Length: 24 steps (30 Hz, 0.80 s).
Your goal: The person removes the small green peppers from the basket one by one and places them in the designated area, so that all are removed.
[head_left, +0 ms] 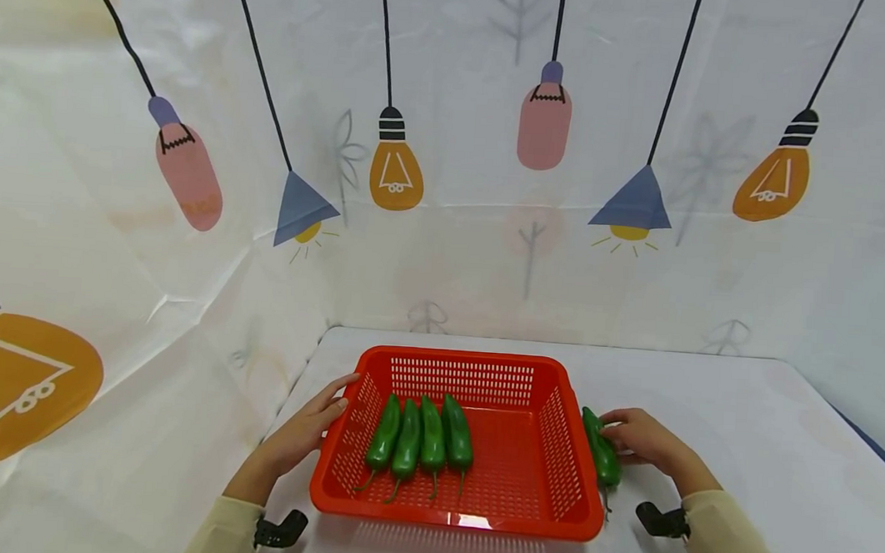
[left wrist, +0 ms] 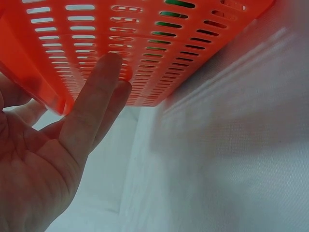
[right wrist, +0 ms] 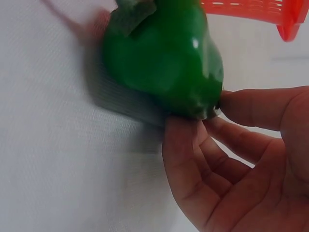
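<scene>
- The right hand [head_left: 644, 437] is at the lower right of the head view. Its thumb and fingers pinch one end of a green pepper [head_left: 602, 456].
- That pepper is outside the red basket [head_left: 507, 472], just beside its right wall. Its stem points to the bottom of the frame. I cannot tell if it touches the basket.
- The left hand [head_left: 302, 432] is at the lower left of the head view. Its fingers are mostly straight and touch the basket's left side. They are not curled around it.
- The basket sits in the lower middle of the frame, on a white tabletop [head_left: 706, 407]. It has lots of little holes.
- Four more green peppers [head_left: 432, 436] lie side by side in the left half of the basket. Their stems point to the bottom of the frame too.
- Both arms have pale yellow sleeves [head_left: 230, 533].
- A pale wall sheet [head_left: 451, 260] fills the upper frame. It has pictures of pink, blue and orange lamps.
</scene>
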### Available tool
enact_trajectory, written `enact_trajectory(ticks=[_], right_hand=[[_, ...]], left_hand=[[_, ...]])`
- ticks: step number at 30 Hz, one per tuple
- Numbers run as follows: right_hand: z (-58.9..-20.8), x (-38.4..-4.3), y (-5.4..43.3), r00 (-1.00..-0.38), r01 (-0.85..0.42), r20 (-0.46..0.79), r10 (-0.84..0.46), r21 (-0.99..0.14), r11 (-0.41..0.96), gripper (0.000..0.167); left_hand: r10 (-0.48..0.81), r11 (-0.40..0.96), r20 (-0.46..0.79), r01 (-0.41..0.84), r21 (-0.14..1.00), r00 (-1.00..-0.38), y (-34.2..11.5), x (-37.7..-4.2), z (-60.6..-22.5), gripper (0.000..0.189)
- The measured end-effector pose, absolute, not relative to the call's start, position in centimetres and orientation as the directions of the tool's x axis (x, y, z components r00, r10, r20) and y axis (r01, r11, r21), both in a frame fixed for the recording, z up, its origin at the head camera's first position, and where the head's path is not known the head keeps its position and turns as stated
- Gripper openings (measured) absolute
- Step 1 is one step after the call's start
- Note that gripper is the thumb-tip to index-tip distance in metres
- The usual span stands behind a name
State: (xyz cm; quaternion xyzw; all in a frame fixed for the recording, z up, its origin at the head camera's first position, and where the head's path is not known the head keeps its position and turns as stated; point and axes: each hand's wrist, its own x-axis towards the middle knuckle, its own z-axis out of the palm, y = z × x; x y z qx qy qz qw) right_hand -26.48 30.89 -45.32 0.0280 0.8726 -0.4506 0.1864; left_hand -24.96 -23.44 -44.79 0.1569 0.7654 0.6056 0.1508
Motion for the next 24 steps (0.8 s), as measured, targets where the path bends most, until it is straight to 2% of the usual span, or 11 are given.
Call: enact_trajectory(ticks=[9, 24], right_hand=[[-45.2, -26.5, 30.7, -0.935, 0.210, -0.340, -0.099, -0.758, 0.617, 0.046], [-43.9, -26.8, 30.6, -0.967, 0.163, -0.250, -0.056, -0.767, 0.621, 0.049]], left_hand=[[0.428, 0.205, -0.039, 0.054, 0.977, -0.903, -23.4, -25.0, -44.9, 0.054], [0.421, 0.215, -0.052, 0.044, 0.976, -0.906, -23.4, -25.2, -44.8, 0.054]])
